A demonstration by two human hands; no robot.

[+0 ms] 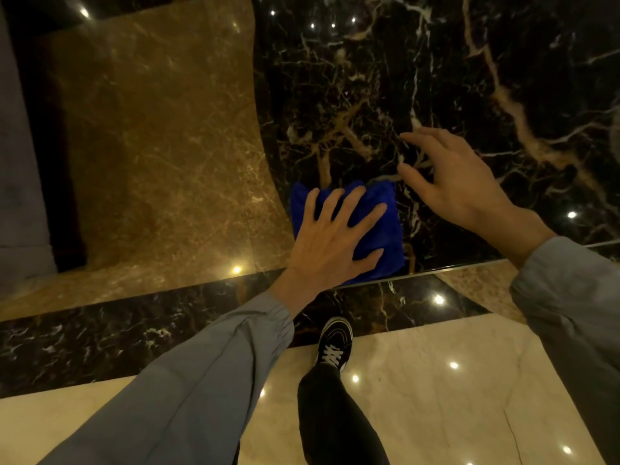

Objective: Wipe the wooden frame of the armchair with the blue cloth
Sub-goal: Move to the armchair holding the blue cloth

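Note:
The folded blue cloth (385,226) lies flat on a dark marble tabletop (436,78) near its front edge. My left hand (330,239) rests flat on top of the cloth, fingers spread, pressing down on it. My right hand (459,182) hovers over the tabletop just right of the cloth, fingers apart and slightly curled, holding nothing. No armchair or wooden frame is in view.
The tabletop's front edge (469,268) runs across the middle of the view. Below lie a brown marble floor (151,146), a dark marble band (100,337) and pale tiles (436,380). My foot in a black shoe (335,340) stands by the table. A grey wall (20,162) is at left.

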